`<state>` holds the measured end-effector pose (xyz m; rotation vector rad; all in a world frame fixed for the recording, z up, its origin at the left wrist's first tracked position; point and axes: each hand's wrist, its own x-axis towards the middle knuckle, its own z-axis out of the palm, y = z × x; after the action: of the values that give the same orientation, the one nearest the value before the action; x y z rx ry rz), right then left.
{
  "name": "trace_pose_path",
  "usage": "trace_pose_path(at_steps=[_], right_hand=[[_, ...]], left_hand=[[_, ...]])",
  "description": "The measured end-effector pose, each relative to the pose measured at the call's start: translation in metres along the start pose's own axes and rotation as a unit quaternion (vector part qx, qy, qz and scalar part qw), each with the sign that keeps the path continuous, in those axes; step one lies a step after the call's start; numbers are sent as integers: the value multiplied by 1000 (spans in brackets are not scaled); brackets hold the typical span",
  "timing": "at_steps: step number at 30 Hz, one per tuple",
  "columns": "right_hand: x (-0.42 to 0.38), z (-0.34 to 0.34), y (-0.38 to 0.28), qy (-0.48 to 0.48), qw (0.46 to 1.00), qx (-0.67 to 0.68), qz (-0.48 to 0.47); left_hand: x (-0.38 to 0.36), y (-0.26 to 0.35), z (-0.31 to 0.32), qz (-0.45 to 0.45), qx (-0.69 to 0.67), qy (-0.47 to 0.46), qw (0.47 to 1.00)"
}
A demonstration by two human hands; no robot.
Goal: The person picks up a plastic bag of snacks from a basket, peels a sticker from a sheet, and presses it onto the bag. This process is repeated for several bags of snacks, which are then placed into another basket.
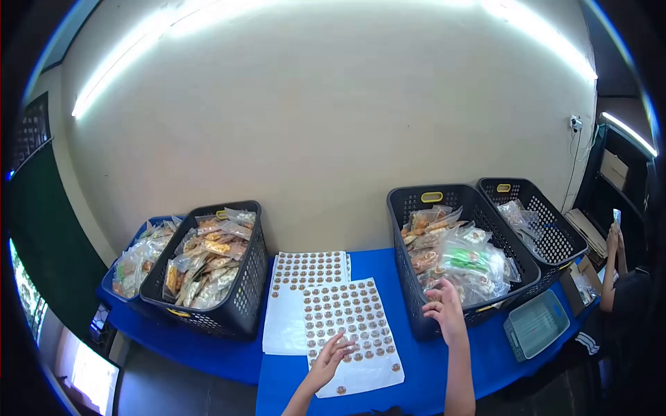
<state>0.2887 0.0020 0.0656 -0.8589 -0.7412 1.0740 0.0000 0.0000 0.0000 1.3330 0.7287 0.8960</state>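
My left hand [327,362] is over the lower left part of a white sheet of round brown stickers [354,371], its fingers apart and holding nothing I can see. A second stack of sticker sheets [284,322] lies partly beneath that sheet. My right hand [447,315] is raised at the near side of a black basket [409,305], fingers spread and nothing in them. Just beyond it, a motion-blurred clear bag with green on it [466,259] shows over the packets in that basket. Many of those clear packets [423,239] hold orange and brown pieces.
To the left, another black basket [243,291] and a blue one [114,274] hold similar packets. Further right are a black basket with a few packets [538,187] and a grey-green bin [517,340]. A blue cloth [423,374] covers the table. Another person [628,291] stands at far right.
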Motion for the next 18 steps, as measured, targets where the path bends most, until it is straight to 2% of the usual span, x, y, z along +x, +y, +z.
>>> trace_pose_path(at_steps=[3, 5, 6, 9, 10, 15, 18], right_hand=[[-2, -4, -6, 13, 997, -74, -15], [-17, -7, 2, 11, 996, -84, 19], [-20, -8, 7, 11, 996, -91, 22], [-32, -7, 21, 6, 995, -88, 35], [-35, -4, 23, 6, 996, -75, 37], [-43, -2, 44, 14, 998, -44, 35], [-45, -8, 53, 11, 999, -22, 39]], left_hand=[[6, -9, -7, -28, 15, 48, 998], [-1, -23, -17, -51, -8, 73, 996], [-2, -21, -20, -53, -8, 113, 992], [-3, -17, -42, -3, 4, 160, 987], [-3, -3, -52, -15, -3, 176, 984], [-3, 51, -125, 155, 54, 301, 939], [-1, 75, -182, 206, 94, 368, 902]])
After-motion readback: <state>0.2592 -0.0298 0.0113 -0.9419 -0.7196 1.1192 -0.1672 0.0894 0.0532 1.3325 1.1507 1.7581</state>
